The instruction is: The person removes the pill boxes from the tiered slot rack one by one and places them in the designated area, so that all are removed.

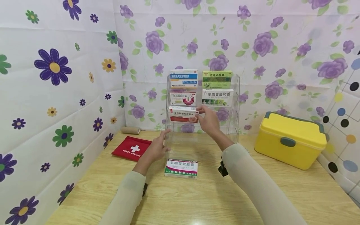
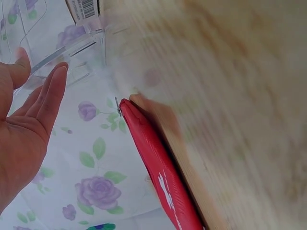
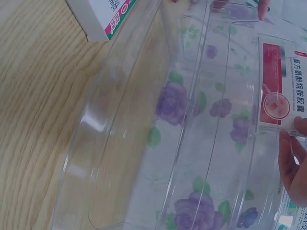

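A clear tiered rack (image 1: 182, 137) stands against the back wall. On its third tier at the left sits a white and red medicine box (image 1: 182, 115). My right hand (image 1: 208, 120) pinches the right end of that box between thumb and fingers, as the right wrist view also shows. My left hand (image 1: 158, 148) is at the rack's lower left side, its fingers fairly straight and the thumb spread apart beside the clear edge. Below the rack, a white, green and pink medicine box (image 1: 181, 168) lies on the table.
Higher tiers hold a blue and white box (image 1: 184, 78), a green box (image 1: 217, 79), a pink-ringed box (image 1: 182, 98) and a white and green box (image 1: 217, 97). A red first aid pouch (image 1: 132, 148) lies left, a yellow case (image 1: 291, 140) stands right, and a brown roll (image 1: 130, 130) lies behind.
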The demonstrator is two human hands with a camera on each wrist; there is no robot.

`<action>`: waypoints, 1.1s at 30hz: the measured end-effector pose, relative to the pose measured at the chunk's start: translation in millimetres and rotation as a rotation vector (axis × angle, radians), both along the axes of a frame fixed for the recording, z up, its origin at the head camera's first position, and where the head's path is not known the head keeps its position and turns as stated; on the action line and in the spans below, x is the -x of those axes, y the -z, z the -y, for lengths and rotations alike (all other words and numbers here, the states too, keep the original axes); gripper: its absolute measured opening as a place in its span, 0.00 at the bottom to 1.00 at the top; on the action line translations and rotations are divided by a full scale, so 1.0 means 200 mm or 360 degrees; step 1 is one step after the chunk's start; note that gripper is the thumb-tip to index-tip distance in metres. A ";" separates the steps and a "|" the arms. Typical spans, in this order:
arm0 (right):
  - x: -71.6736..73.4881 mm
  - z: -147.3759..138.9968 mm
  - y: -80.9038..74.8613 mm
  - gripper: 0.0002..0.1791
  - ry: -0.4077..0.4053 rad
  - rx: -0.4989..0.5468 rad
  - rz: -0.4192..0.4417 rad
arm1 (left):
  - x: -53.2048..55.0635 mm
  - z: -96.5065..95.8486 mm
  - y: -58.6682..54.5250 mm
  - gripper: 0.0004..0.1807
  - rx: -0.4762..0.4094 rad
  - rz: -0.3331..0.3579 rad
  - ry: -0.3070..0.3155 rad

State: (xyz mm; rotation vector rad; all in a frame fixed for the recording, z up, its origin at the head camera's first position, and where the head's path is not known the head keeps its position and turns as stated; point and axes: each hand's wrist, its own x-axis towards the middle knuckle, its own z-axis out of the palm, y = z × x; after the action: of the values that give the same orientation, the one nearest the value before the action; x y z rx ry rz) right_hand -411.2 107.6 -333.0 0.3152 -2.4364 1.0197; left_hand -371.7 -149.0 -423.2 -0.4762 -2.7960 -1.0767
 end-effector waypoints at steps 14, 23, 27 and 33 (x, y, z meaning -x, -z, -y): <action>-0.01 -0.03 0.04 0.12 0.0065 0.0051 -0.0174 | -0.02 -0.01 0.01 0.47 -0.0008 0.0010 0.0031; -0.02 -0.05 0.00 0.11 0.0083 0.0127 -0.0414 | 0.00 0.00 0.01 0.47 0.0014 -0.0014 0.0037; -0.03 -0.06 -0.02 0.11 0.0061 0.0138 -0.0435 | 0.00 0.01 0.00 0.47 0.0015 0.0002 0.0024; -0.05 -0.07 -0.04 0.12 0.0039 0.0193 -0.0474 | 0.00 0.01 0.00 0.46 0.0026 0.0031 0.0012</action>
State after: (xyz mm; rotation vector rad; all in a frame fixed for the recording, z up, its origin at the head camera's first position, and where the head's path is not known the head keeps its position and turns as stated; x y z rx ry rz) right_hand -400.3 121.4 -325.2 0.3665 -2.0987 1.0250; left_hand -371.3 -150.4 -422.6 -0.4807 -2.8242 -1.0670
